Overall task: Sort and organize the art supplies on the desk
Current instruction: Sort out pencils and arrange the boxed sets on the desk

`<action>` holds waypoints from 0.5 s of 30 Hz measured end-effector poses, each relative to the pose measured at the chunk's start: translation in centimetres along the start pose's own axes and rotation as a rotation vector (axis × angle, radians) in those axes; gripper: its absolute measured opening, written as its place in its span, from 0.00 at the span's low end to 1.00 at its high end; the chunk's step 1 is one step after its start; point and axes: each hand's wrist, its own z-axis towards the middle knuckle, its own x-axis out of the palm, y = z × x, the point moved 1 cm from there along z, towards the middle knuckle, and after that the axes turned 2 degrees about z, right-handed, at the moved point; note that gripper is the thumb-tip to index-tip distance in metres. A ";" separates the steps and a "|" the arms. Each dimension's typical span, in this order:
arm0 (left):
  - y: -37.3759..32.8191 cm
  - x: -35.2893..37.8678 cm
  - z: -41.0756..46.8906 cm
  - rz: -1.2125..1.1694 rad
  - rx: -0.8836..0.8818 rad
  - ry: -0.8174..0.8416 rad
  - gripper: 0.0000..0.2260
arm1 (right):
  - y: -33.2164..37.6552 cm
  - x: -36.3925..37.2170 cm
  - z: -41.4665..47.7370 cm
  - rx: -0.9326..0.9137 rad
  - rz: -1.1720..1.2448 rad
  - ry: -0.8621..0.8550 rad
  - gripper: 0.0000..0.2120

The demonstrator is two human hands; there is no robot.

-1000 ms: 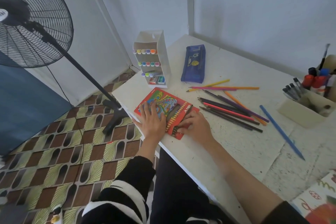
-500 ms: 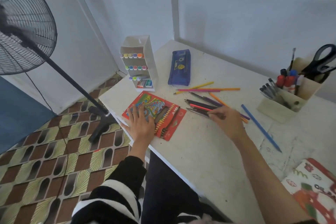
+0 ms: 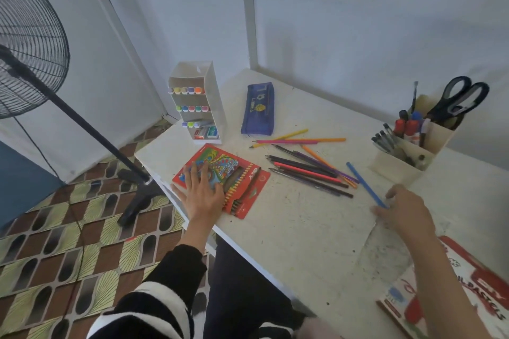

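The left hand (image 3: 202, 195) lies flat, fingers spread, on the red coloured-pencil box (image 3: 248, 181) at the table's (image 3: 303, 228) left edge. The right hand (image 3: 407, 212) pinches the near tip of the blue pencil (image 3: 363, 181), near the right edge. Gripped so far from its middle, it may swing or slip; a shove could send the box overboard.

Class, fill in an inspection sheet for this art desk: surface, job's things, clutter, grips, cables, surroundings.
Surface: white desk, scuffed and speckled.
Job's things: red pencil box with pencils inside; loose coloured pencils beside it; blue pencil lying apart.
Clutter: marker rack, blue pencil case, pen holder with scissors, oil pastels box.
Grips: left hand flat on the red pencil box; right hand pinches the blue pencil's near end.
Cables: thin fan cord trailing to the floor.
Surroundings: standing fan, patterned tile floor, white walls.
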 end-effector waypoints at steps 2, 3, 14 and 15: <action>0.0 0.0 -0.1 -0.023 0.018 -0.017 0.23 | 0.1 -0.2 -0.1 0.040 -0.068 0.017 0.13; 0.0 0.0 -0.1 -0.037 0.018 -0.020 0.23 | 0.2 -0.4 -0.1 0.052 -0.106 0.012 0.10; 0.4 0.6 0.2 -0.081 0.006 -0.018 0.22 | 3.5 -1.2 -1.0 -0.287 0.179 -0.046 0.07; 0.5 0.6 0.2 -0.085 0.008 -0.021 0.21 | 4.2 -1.0 -1.4 -0.330 0.254 -0.038 0.06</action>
